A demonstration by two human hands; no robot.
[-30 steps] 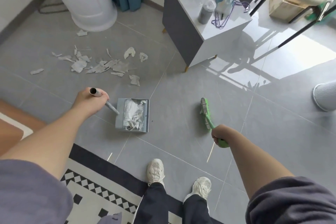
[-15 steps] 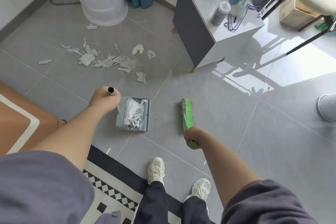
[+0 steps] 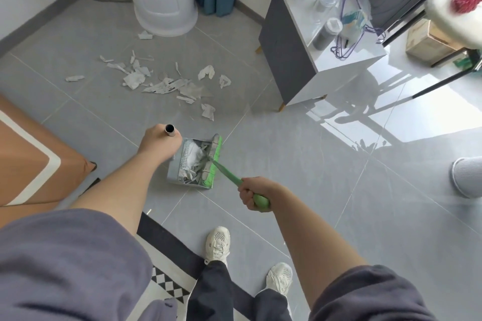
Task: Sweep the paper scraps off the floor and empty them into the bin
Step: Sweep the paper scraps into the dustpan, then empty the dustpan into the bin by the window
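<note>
Since the earlier frame, the green hand broom (image 3: 216, 161) has swung left; its head now lies across the mouth of the grey rectangular dustpan (image 3: 175, 165). The left hand (image 3: 159, 146) curls round the pan's metal tube handle (image 3: 169, 130), hiding its shaft. The right hand (image 3: 257, 191) grips the broom's handle end. The white ribbed bin (image 3: 468, 177) is cut off at the right edge. Most torn white paper scraps (image 3: 167, 85) lie on the floor beyond the left hand; some sit in the pan.

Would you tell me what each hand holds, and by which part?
Left hand grips the grey dustpan by its metal tube handle; right hand grips the green broom by its handle end.
</note>
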